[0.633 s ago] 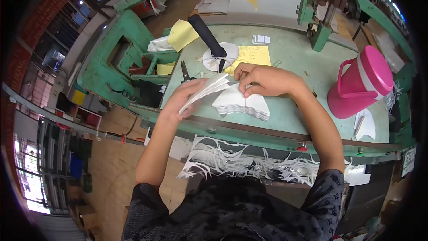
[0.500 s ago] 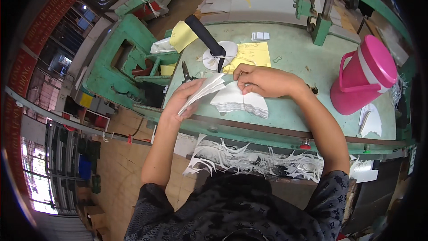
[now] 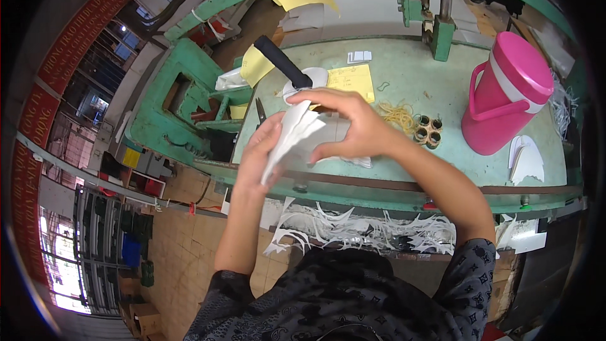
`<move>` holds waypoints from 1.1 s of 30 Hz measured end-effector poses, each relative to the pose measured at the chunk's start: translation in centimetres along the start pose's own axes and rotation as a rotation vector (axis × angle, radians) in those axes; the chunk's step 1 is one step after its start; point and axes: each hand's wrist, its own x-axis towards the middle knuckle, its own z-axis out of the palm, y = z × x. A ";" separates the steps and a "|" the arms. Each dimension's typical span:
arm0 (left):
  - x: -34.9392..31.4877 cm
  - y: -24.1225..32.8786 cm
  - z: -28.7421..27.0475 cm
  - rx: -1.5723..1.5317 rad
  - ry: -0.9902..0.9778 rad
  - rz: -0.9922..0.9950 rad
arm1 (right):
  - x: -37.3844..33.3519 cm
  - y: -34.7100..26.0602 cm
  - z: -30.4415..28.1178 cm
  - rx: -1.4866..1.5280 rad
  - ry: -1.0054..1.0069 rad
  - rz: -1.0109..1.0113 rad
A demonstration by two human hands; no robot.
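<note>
My left hand (image 3: 252, 155) is closed round the lower edge of a stack of thin white cut pieces (image 3: 291, 127), held tilted above the table's front. The sheets fan apart along their right side. Across from it, my right hand (image 3: 363, 127) curves in a wide C, thumb and fingers apart. Its fingertips reach the top of the stack, while the thumb stays off to the right. Behind the right hand, more white pieces (image 3: 358, 161) lie on the green table (image 3: 404, 167), mostly hidden.
Black-handled tool (image 3: 281, 60) on a white disc, yellow paper (image 3: 360, 82) and scissors (image 3: 261, 111) lie beyond my hands. Rubber bands (image 3: 396, 115) and a cluster of small cylinders (image 3: 428, 132) sit right, near a pink jug (image 3: 502, 107). White scraps (image 3: 360, 221) hang below the table edge.
My right hand has left the pile on the table and moved left and up to the stack in my left hand. The rubber bands and cylinders have come into sight.
</note>
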 end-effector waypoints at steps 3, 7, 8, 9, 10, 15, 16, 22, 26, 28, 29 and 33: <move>-0.6 -2.2 4.1 -0.038 0.136 0.139 | -0.2 -0.7 1.5 0.074 0.071 -0.048; -0.4 -4.0 6.1 0.212 0.020 0.387 | -0.7 -1.8 2.0 0.333 0.068 0.049; 0.2 -4.6 6.0 0.433 0.073 0.549 | -0.7 -1.3 2.2 0.272 0.119 -0.013; 0.6 -4.9 5.7 0.656 0.128 0.708 | -0.7 -1.0 2.3 0.248 0.141 -0.054; 0.5 -4.8 5.2 0.675 0.195 0.654 | -0.5 -0.7 2.3 0.222 0.165 -0.097; 0.2 -1.2 5.1 0.830 0.239 1.101 | -0.2 -0.7 1.4 0.169 0.180 -0.124; -0.1 -0.1 5.0 0.911 0.176 1.130 | -0.1 -0.7 1.2 0.146 0.180 -0.142; -0.9 2.7 6.6 0.927 0.082 1.034 | -0.7 -0.3 2.0 0.174 0.176 -0.116; -1.3 2.6 6.5 0.845 0.064 0.989 | -0.8 -0.7 2.1 0.260 0.098 -0.080; -1.3 2.3 6.6 0.795 0.057 0.965 | -1.0 -0.8 2.0 0.307 0.076 -0.063; -1.4 2.4 6.5 0.789 0.057 0.968 | -0.9 -1.1 2.1 0.333 0.064 -0.057; -1.8 2.4 6.4 0.752 0.056 0.947 | -0.8 -1.2 1.9 0.353 -0.003 -0.065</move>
